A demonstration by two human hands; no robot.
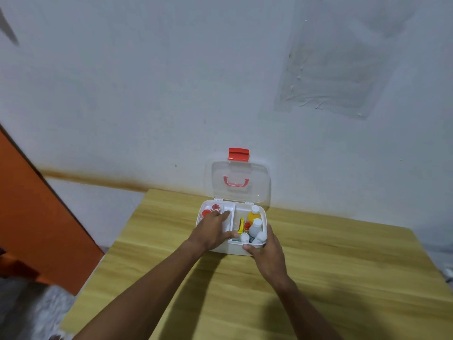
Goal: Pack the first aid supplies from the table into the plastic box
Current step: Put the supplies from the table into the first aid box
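Right grip (264, 250) clasps plastic box (229, 249) corner; left grip (212, 229) released, flat inside. Bottles (256, 225) packed beside right grip; lid (236, 182) open, likely nearly done.

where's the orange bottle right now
In the head view, the orange bottle stands at the far end of the right compartment of the plastic box, behind a white bottle.

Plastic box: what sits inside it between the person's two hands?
In the head view, between the left hand and the right hand, the plastic box shows its divider wall, a yellow item and small white bottles.
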